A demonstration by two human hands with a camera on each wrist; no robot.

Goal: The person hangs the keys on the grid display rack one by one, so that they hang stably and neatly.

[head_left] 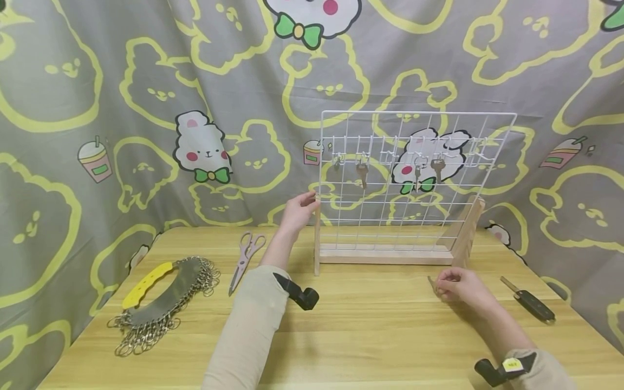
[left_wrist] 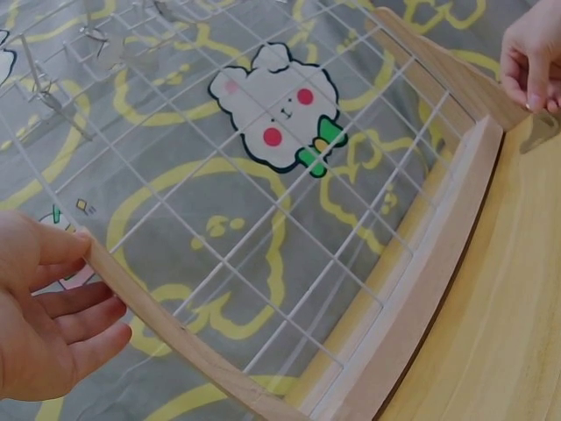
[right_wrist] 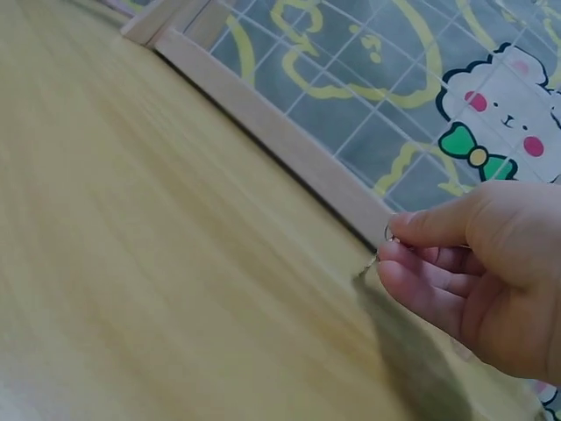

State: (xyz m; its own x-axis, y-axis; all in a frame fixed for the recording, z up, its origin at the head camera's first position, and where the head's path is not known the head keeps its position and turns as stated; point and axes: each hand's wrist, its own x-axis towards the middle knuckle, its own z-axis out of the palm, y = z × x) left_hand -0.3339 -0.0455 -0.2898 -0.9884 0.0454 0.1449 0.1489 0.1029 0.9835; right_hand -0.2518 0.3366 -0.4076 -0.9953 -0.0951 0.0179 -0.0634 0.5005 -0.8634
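A white wire grid rack with a wooden base stands on the table, several keys hanging from its hooks, among them a brown key. My left hand holds the rack's left wooden post, the thumb at its top end and the fingers around its outer side. Low over the table, by the rack's right foot, my right hand pinches a small key by its ring. The key hangs below the fingertips.
A black car key lies at the right. Scissors with pinkish handles lie left of my left arm. Farther left is a grey curved plate with a yellow handle and many metal rings. A patterned curtain hangs behind the table.
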